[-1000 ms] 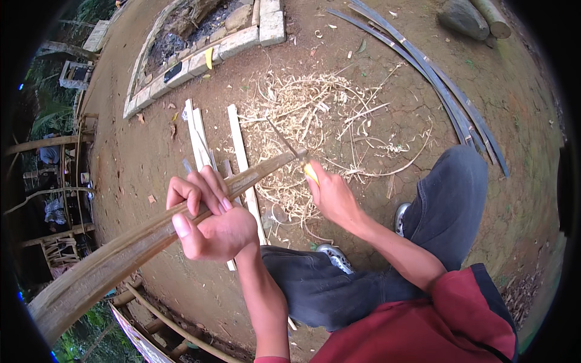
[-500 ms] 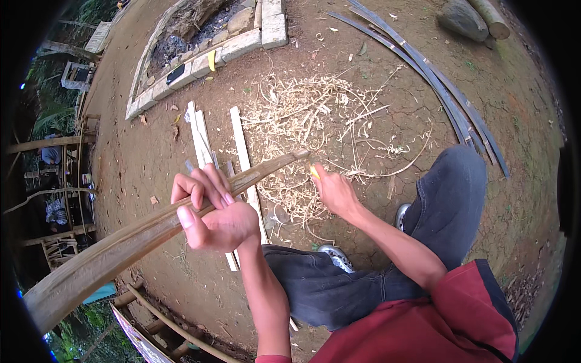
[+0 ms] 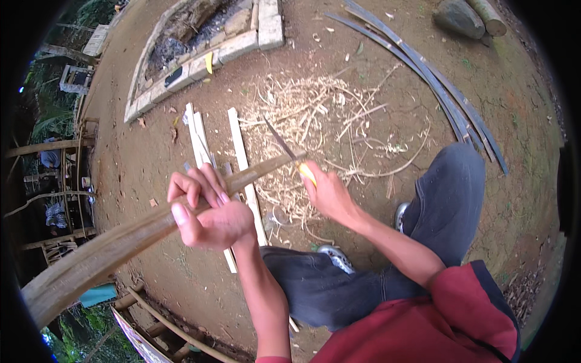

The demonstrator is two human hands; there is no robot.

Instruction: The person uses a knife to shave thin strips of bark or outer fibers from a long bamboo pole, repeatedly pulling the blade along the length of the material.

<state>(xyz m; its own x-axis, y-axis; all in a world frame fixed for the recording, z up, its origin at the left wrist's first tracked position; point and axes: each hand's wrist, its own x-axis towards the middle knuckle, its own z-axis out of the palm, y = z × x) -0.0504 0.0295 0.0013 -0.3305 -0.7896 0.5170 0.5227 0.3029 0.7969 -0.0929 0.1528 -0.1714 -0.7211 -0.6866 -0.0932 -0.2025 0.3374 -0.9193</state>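
Observation:
A long brown wooden pole [image 3: 103, 257] slants from the lower left to a narrow tip over the shavings. My left hand [image 3: 212, 212] is closed on it part way along, palm facing up, with thumb and curled fingers at its sides. In my right hand [image 3: 330, 193] is a knife [image 3: 279, 139] with a yellow handle, its fingers wrapped around the grip. The dark blade points up and to the left, crossing at the pole's tip. Pale curled wood shavings [image 3: 302, 115] lie in a heap on the ground below.
Pale wooden strips [image 3: 238, 139] lie left of the shavings. Long dark strips [image 3: 436, 85] curve across the right side. A stone-edged fire pit [image 3: 239, 47] with a black phone [image 3: 173, 76] on its rim is at the upper left. A rock [image 3: 459, 18] lies far right.
The knife has turned and come in to the pole's tip, so its blade now shows. My right hand has shifted slightly left; my left hand has barely moved.

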